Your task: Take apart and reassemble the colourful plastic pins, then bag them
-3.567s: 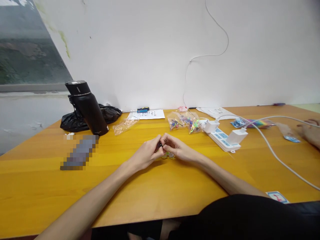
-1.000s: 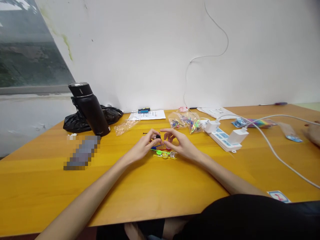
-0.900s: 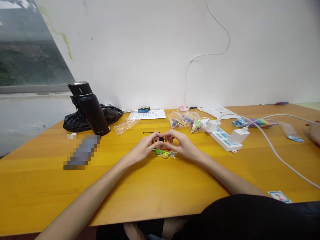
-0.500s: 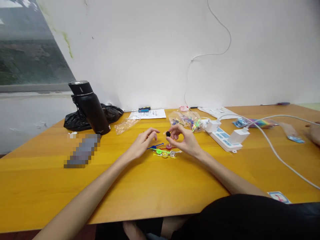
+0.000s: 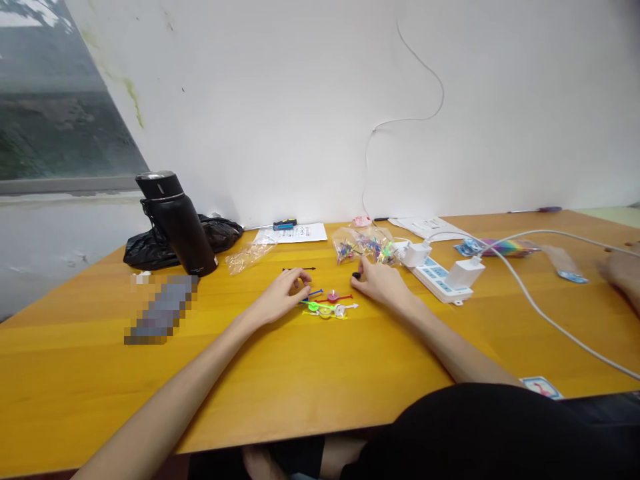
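The person's right hand (image 5: 381,283) pinches a small black disc (image 5: 356,275); whether it touches the bench (image 5: 280,380) is unclear. The left hand (image 5: 280,295) curls loosely, thumb and fingers apart, just beside a green arrow spinner (image 5: 313,307). A red arrow spinner (image 5: 333,297) lies between the hands, a black arrow (image 5: 299,269) beyond the left.
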`<action>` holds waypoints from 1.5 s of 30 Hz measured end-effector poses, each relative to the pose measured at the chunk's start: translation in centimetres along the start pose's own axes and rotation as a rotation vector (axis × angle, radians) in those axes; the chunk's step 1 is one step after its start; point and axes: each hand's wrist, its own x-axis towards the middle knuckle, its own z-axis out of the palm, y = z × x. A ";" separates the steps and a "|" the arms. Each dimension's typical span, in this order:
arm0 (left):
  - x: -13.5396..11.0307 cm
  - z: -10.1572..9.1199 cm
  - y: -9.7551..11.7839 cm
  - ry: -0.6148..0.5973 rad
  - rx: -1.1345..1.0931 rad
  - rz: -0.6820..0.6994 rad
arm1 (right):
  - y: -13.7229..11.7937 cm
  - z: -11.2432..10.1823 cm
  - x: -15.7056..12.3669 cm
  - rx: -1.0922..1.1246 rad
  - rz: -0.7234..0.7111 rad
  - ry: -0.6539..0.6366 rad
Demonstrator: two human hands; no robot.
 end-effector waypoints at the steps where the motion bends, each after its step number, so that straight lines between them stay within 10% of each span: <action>1: 0.0 0.1 0.1 -0.010 -0.012 -0.001 | 0.2 0.2 0.0 -0.040 0.011 -0.065; 10: 0.0 0.3 0.1 -0.050 -0.001 0.033 | 0.2 0.1 -0.2 -0.008 0.054 -0.080; 22: 1.1 -0.4 0.7 0.214 -0.613 -0.207 | -2.3 -0.1 -1.3 0.647 -0.357 -0.165; 34: 0.3 0.8 3.0 -0.104 -0.809 -0.111 | -2.8 -0.2 -1.6 0.774 -0.475 -0.153; 45: 0.7 0.6 1.6 0.056 -1.247 -0.260 | -3.2 -0.2 -1.6 0.835 -0.396 -0.161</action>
